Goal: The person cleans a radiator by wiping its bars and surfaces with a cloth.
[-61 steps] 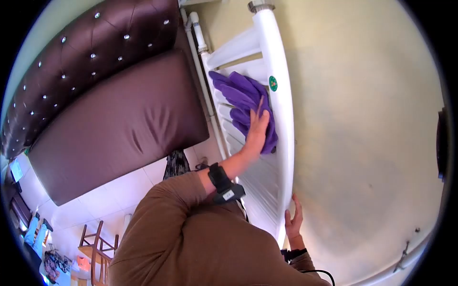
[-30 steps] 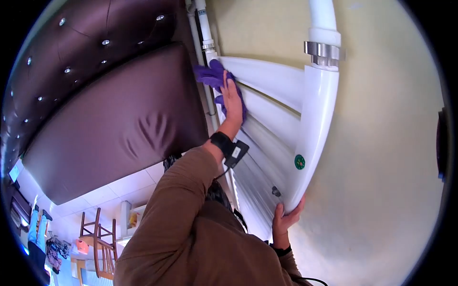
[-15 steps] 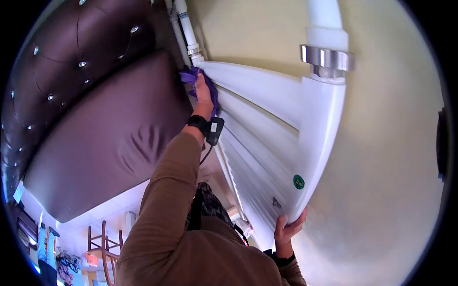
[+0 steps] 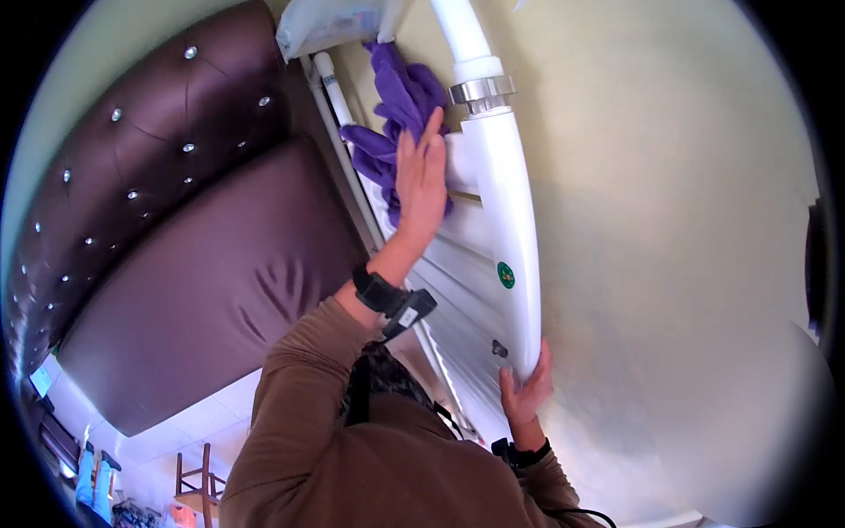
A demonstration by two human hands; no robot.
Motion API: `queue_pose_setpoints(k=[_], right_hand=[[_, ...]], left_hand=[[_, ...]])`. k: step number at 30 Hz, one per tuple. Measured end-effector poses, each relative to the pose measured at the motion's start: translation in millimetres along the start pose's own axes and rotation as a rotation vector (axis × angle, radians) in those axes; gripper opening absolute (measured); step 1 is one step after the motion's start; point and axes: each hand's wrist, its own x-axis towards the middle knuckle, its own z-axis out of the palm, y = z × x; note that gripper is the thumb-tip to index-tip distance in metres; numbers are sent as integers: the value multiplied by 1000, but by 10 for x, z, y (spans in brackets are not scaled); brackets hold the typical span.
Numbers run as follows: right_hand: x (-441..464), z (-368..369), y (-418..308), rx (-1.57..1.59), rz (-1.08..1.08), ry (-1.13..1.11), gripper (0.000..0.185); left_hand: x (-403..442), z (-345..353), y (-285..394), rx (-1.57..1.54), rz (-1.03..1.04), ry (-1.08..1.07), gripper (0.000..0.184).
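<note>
A white ribbed radiator (image 4: 503,202) stands along the wall, with a round green sticker on its end column. My left hand (image 4: 422,187) lies over a bunched purple cloth (image 4: 407,92), holding it against the radiator's top near the end column. Folds of the cloth stick out past the fingers. At the lower end of that column, my right hand (image 4: 528,394) grips the radiator, thumb on one side and fingers on the other. Both wrists wear black bands.
A brown padded seat (image 4: 211,282) with a studded backrest stands close on the left. A white pipe (image 4: 462,40) with a metal collar (image 4: 481,92) joins the radiator. A plastic bag (image 4: 330,26) is at the top. A wooden chair (image 4: 201,484) and a person's legs (image 4: 92,480) show lower left.
My left hand has slid the purple cloth from the radiator's far end toward the near column. My right hand keeps its hold. The view has shifted, and a plastic bag now shows at the top.
</note>
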Motion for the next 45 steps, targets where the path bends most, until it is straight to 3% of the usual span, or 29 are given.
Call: queue_pose_setpoints(k=[4, 5, 16, 18, 20, 23, 24, 26, 27, 29, 32, 36, 45], right_hand=[[42, -16, -73, -1, -31, 50, 70], [42, -21, -88, -7, -41, 82, 71], [3, -40, -80, -7, -29, 95, 72], [-22, -78, -72, 6, -36, 89, 72], [-29, -101, -110, 36, 5, 57, 72], [-30, -103, -64, 47, -14, 72, 73], [-29, -99, -52, 59, -21, 80, 73], [-27, -80, -30, 28, -43, 97, 74], [-31, -87, -41, 45, -40, 101, 74], [-49, -113, -60, 83, 27, 56, 75], [-46, -158, -80, 117, 9, 60, 72], [-72, -161, -82, 107, 19, 69, 74], [-82, -59, 32, 45, -30, 156, 84]], left_hand=[[-188, 38, 526, -95, 74, 11, 50], [-259, 20, 671, -138, -15, 22, 51], [-998, -137, 1101, -229, 19, -44, 49], [-1230, -215, 1274, -166, 268, -214, 48], [-1159, -172, 1471, 78, 496, -218, 47], [-649, 168, 1298, 500, 403, -197, 38], [-488, 175, 1230, 445, 546, -193, 32], [-356, 147, 1252, 646, 761, -90, 27], [-308, 135, 1275, 658, 771, -96, 27], [-239, 128, 1332, 642, 590, -158, 26], [-223, 180, 1281, 659, 694, -41, 26], [-565, 203, 1231, 769, 789, -76, 26], [-1640, 248, 1049, 574, 790, -364, 33]])
